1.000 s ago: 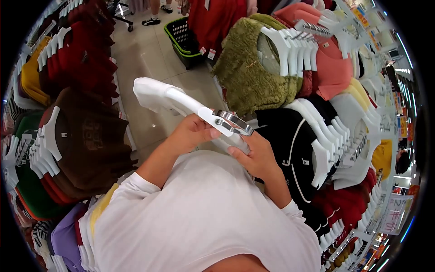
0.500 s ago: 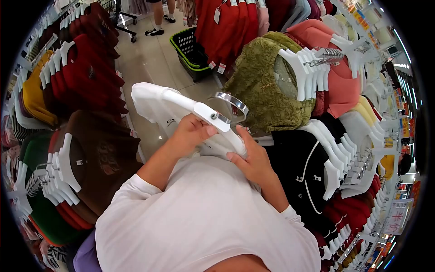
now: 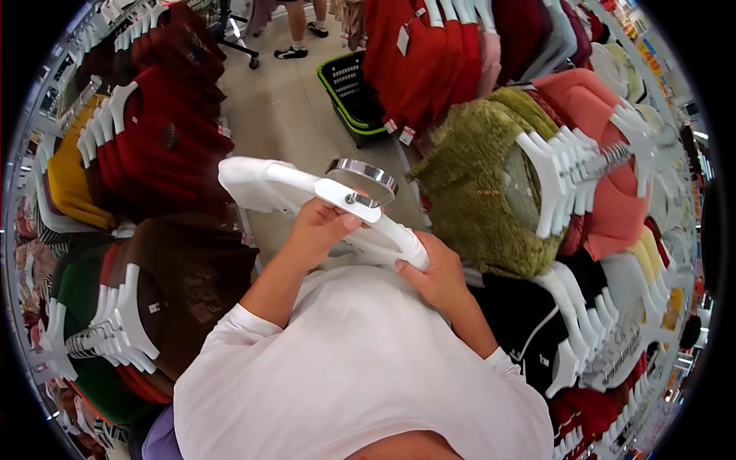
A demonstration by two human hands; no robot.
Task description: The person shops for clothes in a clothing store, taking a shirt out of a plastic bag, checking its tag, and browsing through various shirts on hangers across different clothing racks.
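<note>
A white hanger (image 3: 295, 179) with a broad shiny metal hook (image 3: 364, 173) is held in front of my chest. White cloth (image 3: 247, 184) covers its far left end and hangs below it. My left hand (image 3: 318, 230) pinches the hanger near its middle, just under the hook, with the thumb on the near side. My right hand (image 3: 435, 268) grips the hanger's right end and the cloth there, thumb on top. Parts of the fingers of both hands are hidden behind the hanger and cloth.
Racks stand on both sides, with a brown top (image 3: 192, 284) and dark red tops (image 3: 165, 138) at left, a green textured top (image 3: 491, 184) and black top (image 3: 514, 322) at right. A black-green basket (image 3: 354, 96) is on the aisle floor (image 3: 268, 115). A person's legs (image 3: 297, 27) show beyond.
The racks and basket have shifted right and down in view. The hook has turned and now lies more level above the hanger. Both hands keep their hold.
</note>
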